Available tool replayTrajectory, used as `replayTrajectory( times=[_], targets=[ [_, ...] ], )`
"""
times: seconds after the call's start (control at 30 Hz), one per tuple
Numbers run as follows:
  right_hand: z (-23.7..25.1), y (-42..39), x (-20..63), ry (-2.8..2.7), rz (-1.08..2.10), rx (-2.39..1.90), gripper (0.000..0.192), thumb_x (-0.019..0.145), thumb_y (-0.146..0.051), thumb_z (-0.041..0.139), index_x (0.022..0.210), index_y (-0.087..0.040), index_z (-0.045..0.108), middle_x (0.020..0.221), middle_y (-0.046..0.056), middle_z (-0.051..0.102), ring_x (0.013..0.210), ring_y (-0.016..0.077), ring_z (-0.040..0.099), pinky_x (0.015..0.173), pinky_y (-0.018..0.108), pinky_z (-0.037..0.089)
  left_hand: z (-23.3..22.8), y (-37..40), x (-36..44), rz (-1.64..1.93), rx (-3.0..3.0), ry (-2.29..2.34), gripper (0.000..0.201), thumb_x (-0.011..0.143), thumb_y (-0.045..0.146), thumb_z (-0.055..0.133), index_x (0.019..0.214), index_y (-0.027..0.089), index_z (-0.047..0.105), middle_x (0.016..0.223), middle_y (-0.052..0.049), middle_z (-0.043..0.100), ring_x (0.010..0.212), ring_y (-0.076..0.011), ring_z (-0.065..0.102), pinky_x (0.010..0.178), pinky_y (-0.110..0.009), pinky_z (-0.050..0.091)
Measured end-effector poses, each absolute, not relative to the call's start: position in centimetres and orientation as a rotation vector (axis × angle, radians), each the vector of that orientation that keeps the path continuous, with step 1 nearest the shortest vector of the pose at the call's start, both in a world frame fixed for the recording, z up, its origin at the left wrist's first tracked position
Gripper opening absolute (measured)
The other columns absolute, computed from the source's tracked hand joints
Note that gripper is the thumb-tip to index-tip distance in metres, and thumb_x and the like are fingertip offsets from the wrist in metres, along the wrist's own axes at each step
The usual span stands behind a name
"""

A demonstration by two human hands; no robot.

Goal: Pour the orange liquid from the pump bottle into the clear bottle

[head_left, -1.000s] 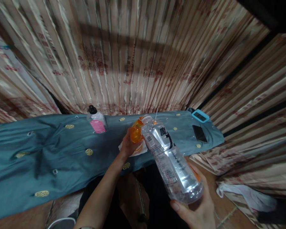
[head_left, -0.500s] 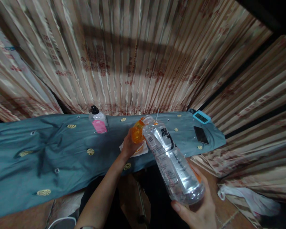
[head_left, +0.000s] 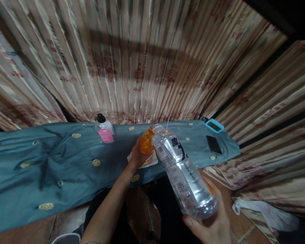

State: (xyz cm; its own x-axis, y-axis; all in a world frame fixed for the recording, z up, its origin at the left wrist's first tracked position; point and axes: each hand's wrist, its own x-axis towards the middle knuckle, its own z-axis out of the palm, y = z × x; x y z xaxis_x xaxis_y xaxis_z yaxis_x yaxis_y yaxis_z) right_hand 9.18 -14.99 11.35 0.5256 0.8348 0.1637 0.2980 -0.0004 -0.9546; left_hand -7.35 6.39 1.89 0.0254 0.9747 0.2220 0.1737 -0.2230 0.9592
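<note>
My right hand [head_left: 213,227] grips the base of a large clear plastic bottle [head_left: 183,173] with black characters on its label. The bottle is tilted, its open mouth up against a small orange container [head_left: 146,142]. My left hand [head_left: 136,156] holds that orange container on a white tissue [head_left: 148,162] lying on the teal patterned cloth [head_left: 53,162]. A thin white straw or tube sticks up behind the orange container. Whether liquid is flowing I cannot tell.
A small clear bottle with black cap and pink label [head_left: 104,130] stands at the back of the cloth. A black phone [head_left: 213,144] and a teal-framed device [head_left: 214,125] lie at the right end. Striped curtains hang behind and right. A white bag [head_left: 261,210] lies on the floor.
Almost nothing: the view drifted slightly, and both hands keep the big bottle and the orange container in the same pose.
</note>
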Motion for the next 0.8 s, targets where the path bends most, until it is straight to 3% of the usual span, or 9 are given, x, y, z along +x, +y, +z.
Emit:
replayTrajectory(
  times=[0.37,0.6,0.8],
  targets=[
    [11.26,-15.07,9.52,-1.043,0.555,-1.568,0.088,0.058,-0.052,0.085,0.133,-0.020,0.050,0.136,0.013,0.059,0.122,0.0342,0.060,0.097,0.040,0.048,2.12,6.32,-7.29,1.268,1.507,1.235,0.062,0.062,0.024,0.082,0.117,0.023,0.053,0.110,-0.004,0.070,0.101,-0.0259,0.069,0.092,-0.043,0.056],
    [11.34,-15.15,9.58,-1.069,0.516,-1.624,0.091,0.058,-0.056,0.084,0.134,-0.020,0.048,0.134,0.014,0.060,0.124,0.0376,0.059,0.104,0.046,0.044,2.34,6.28,-7.41,1.289,1.522,1.213,0.063,0.061,0.023,0.083,0.117,0.022,0.054,0.111,-0.005,0.071,0.102,-0.0264,0.070,0.093,-0.043,0.056],
    [11.24,-15.09,9.47,-1.047,0.535,-1.578,0.088,0.058,-0.056,0.085,0.132,-0.022,0.050,0.126,0.010,0.066,0.115,0.0330,0.065,0.096,0.041,0.051,2.52,6.18,-7.28,1.279,1.523,1.233,0.061,0.061,0.021,0.082,0.116,0.021,0.054,0.110,-0.004,0.070,0.098,-0.0240,0.070,0.090,-0.041,0.056]
  ],
)
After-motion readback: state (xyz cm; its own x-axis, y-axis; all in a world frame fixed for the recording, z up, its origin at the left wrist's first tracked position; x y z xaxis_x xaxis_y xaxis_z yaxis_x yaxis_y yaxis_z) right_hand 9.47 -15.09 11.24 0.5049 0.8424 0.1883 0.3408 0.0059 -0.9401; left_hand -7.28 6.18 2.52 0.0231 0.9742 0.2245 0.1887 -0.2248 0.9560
